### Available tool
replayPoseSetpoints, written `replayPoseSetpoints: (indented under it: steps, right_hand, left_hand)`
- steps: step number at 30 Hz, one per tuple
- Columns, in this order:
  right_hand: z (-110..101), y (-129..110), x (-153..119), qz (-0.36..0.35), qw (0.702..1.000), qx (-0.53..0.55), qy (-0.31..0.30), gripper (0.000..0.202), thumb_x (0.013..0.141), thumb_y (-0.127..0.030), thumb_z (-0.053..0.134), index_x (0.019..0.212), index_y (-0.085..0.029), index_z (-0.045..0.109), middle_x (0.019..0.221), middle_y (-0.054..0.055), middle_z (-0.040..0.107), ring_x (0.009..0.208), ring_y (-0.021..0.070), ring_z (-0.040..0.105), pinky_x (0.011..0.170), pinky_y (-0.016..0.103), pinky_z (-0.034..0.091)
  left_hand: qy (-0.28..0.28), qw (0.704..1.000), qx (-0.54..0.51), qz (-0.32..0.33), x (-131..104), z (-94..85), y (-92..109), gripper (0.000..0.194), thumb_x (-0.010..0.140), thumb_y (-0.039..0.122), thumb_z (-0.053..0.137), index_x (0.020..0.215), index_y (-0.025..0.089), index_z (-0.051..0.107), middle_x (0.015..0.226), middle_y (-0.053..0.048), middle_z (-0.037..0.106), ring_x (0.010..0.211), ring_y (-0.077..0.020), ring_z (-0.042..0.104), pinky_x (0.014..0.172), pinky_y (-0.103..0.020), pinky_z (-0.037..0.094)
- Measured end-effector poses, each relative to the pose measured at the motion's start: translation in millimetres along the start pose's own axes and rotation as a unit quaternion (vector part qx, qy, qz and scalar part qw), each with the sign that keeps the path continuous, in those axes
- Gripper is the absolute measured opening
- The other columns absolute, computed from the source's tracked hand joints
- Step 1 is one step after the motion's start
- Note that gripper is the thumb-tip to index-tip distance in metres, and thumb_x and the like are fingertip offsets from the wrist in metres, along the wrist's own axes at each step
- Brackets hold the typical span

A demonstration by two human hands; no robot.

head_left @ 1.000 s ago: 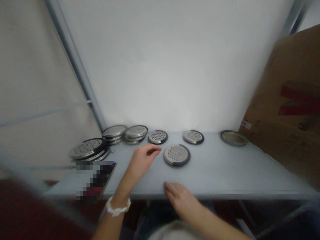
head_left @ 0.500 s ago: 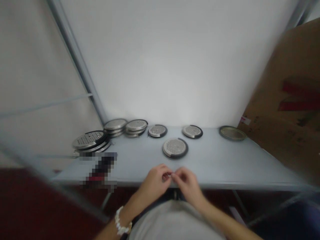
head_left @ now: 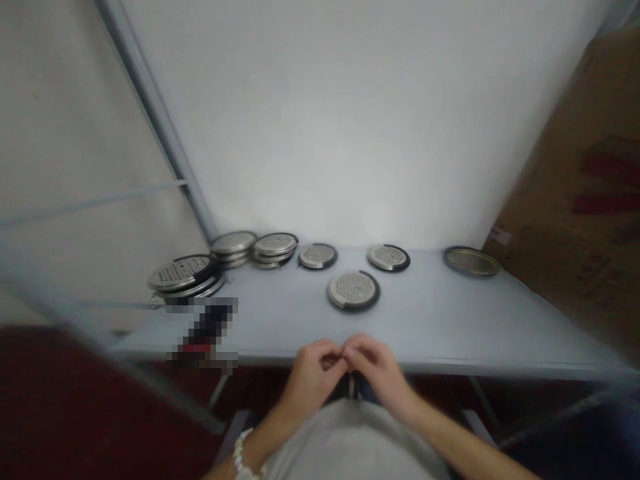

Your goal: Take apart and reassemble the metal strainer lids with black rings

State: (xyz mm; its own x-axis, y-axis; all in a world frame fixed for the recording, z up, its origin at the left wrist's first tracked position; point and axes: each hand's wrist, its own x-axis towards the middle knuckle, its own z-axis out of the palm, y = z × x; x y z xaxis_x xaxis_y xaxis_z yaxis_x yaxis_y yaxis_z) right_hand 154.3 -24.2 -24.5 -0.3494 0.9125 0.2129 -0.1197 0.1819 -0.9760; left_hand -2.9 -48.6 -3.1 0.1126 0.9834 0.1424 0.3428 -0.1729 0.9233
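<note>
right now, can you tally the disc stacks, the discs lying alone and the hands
Stacks of discs: 3
Lone discs with holes: 3
Lone disc at far right, holes not clear: 1
Hands: 2
Total: 9, each stack counted as one

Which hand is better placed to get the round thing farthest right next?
Probably the right hand: it is on the same side as that disc, nearer than the left hand. The hands are close together, though.
</note>
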Motion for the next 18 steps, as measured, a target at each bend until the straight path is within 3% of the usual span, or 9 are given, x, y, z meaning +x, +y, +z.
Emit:
replayPoseSetpoints:
  steps: [5,13,18]
  right_hand:
    - [-9,0,3,-0.037,0.995,-0.090,-0.021,0.032,0.094,-0.045,0.061,0.081,-0.018,0.073,0.083,0.004,0.066,0.083,0.0182,0.063,0.078,0.030,0.049]
    - [-20,-9,-3,-0.090,0.975,-0.196,-0.055,0.024,0.097,-0.027,0.055,0.089,-0.021,0.077,0.086,0.006,0.067,0.083,0.0171,0.063,0.077,0.030,0.051]
    - [-16,-3,-5,-0.033,0.987,-0.160,0.008,0.012,0.089,-0.029,0.065,0.086,-0.019,0.070,0.077,0.002,0.070,0.072,0.0155,0.064,0.068,0.028,0.052]
  left_hand:
    - [-0.048,0.986,-0.135,-0.082,8,-2.1,-14,0.027,0.077,0.040,0.071,0.077,0.013,0.073,0.070,-0.006,0.072,0.067,-0.0187,0.066,0.067,-0.028,0.051]
    - [-0.050,0.984,-0.142,-0.094,9,-1.5,-18,0.040,0.080,0.052,0.068,0.079,0.013,0.074,0.069,-0.007,0.073,0.066,-0.0188,0.066,0.067,-0.029,0.052]
    - [-0.046,0.985,-0.140,-0.092,7,0.8,-21,0.037,0.079,0.051,0.070,0.080,0.014,0.074,0.070,-0.006,0.073,0.065,-0.0182,0.066,0.067,-0.029,0.053]
